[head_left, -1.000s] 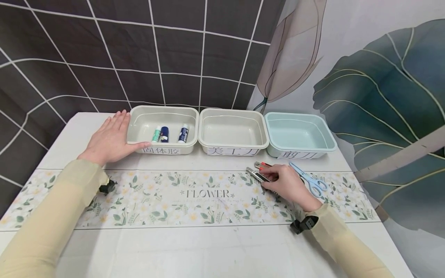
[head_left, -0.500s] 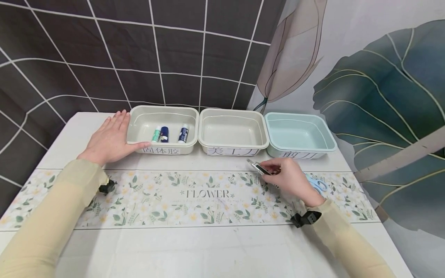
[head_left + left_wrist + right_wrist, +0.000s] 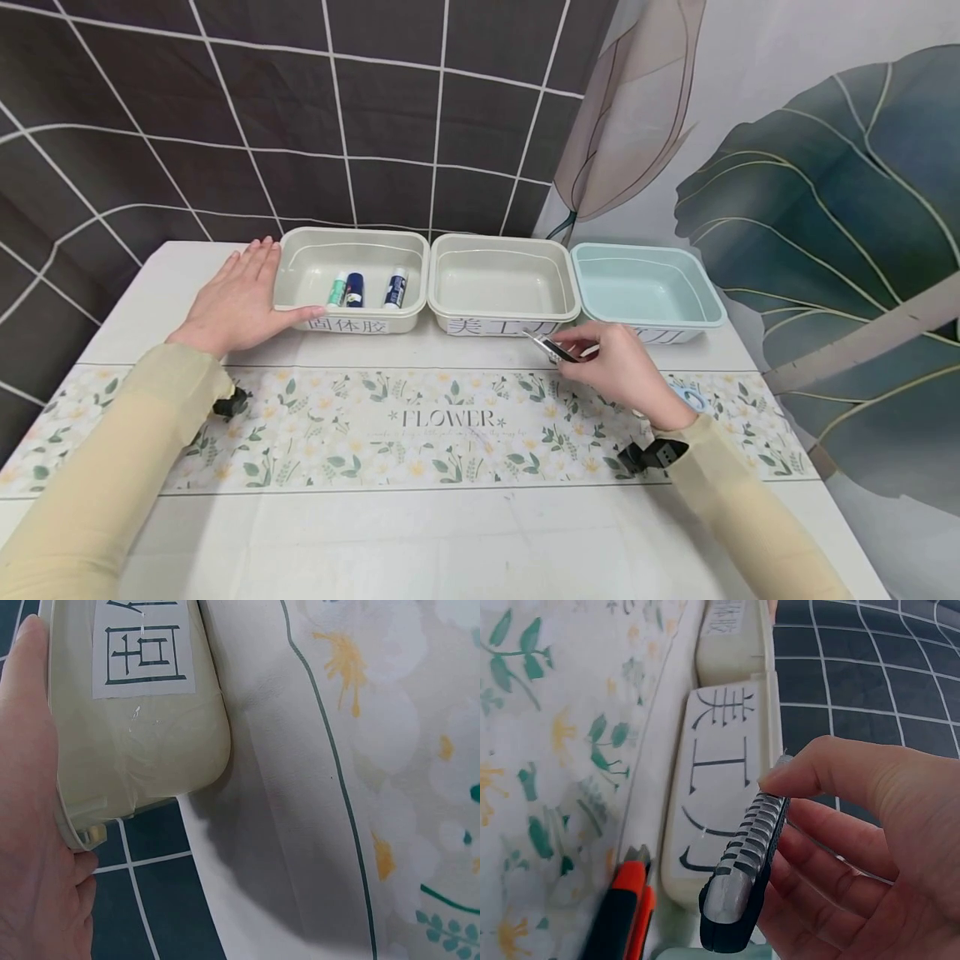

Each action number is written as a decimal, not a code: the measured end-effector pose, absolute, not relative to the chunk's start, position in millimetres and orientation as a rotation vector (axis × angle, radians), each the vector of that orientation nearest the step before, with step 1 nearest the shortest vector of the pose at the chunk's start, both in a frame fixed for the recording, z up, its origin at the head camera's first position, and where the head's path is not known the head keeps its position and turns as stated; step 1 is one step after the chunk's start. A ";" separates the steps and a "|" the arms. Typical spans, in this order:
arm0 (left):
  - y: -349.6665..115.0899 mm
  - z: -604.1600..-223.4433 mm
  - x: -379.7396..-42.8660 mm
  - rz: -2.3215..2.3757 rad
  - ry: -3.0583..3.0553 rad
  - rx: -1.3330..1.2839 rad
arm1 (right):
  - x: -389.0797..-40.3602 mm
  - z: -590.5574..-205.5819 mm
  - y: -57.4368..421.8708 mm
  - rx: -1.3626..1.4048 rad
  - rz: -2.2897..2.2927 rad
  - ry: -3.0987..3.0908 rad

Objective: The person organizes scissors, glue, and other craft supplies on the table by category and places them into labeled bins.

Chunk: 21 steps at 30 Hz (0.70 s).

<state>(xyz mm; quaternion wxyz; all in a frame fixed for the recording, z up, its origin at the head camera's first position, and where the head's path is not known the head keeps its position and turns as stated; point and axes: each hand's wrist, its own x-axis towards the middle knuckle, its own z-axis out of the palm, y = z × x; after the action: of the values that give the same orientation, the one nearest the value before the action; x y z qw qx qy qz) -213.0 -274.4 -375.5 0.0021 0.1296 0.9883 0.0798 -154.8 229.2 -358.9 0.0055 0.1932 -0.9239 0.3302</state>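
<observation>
My left hand (image 3: 240,304) lies with straight fingers against the left end of the left cream bin (image 3: 408,322), its thumb along the front rim. Several glue sticks (image 3: 354,291) lie in that bin. Between thumb and fingers, my right hand (image 3: 618,367) pinches a silver-and-black utility knife (image 3: 742,862), tilted and lifted in front of the middle cream bin (image 3: 502,315). A second utility knife, black and orange-red (image 3: 626,907), lies below it on the table in the right wrist view. Behind my right wrist, light blue scissors (image 3: 700,397) are mostly hidden.
A light blue bin (image 3: 645,296) stands at the right end of the row. All the bins carry paper labels on their fronts. The white table (image 3: 450,542) has a floral strip (image 3: 450,450) across it. Dark checked cloth (image 3: 390,100) hangs behind.
My right hand has lifted the silver-and-black utility knife off the table and moved it slightly back towards the middle bin. The left hand has stayed in place.
</observation>
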 end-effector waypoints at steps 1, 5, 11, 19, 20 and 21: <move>-274.3 -375.3 -213.1 0.247 3.102 0.408 | -155.6 -357.8 228.2 0.610 1.038 -2.888; -273.8 -374.4 -212.9 0.247 3.099 0.403 | -158.9 -353.4 223.7 0.625 1.080 -2.868; -273.4 -374.4 -213.0 0.243 3.098 0.403 | -165.0 -346.1 217.6 0.641 1.138 -2.820; -274.4 -375.9 -214.1 0.240 3.097 0.403 | -179.7 -333.2 211.0 0.697 1.171 -2.723; -274.5 -375.9 -214.1 0.242 3.097 0.404 | -182.0 -330.9 210.1 0.694 1.179 -2.718; -274.5 -376.0 -214.1 0.242 3.097 0.404 | -184.0 -328.3 209.0 0.691 1.189 -2.711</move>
<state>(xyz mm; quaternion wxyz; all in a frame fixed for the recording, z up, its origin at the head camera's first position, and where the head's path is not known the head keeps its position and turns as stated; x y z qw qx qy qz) -214.1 -274.5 -376.0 0.0042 0.1291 0.9886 0.0773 -184.0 209.0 -328.3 0.0507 0.2271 -0.8906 0.3907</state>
